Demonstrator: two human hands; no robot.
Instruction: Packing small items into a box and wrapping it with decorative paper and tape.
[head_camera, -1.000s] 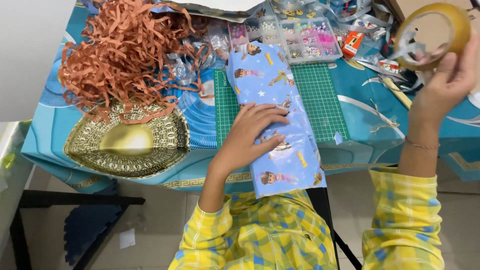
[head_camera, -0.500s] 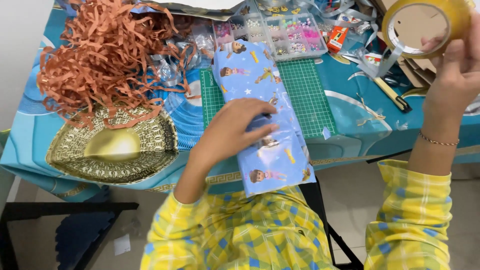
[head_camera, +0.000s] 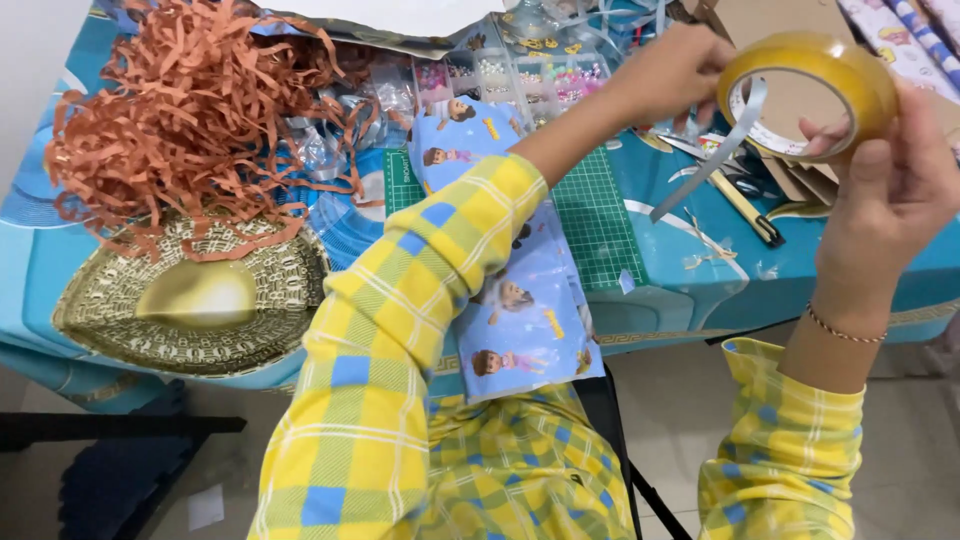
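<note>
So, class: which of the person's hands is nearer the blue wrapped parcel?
Left. The left hand is above the blue wrapped parcel, touching the tape roll; right hand holds it farther right.

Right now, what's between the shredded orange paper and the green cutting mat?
Head view: the blue wrapped parcel lies between the shredded orange paper and the green cutting mat, overlapping the mat's left part.

Checked garment and a wrist bracelet

Long sleeves in a yellow, blue and white check are worn on both arms; a thin beaded bracelet (head_camera: 838, 327) is seen above the right cuff.
</note>
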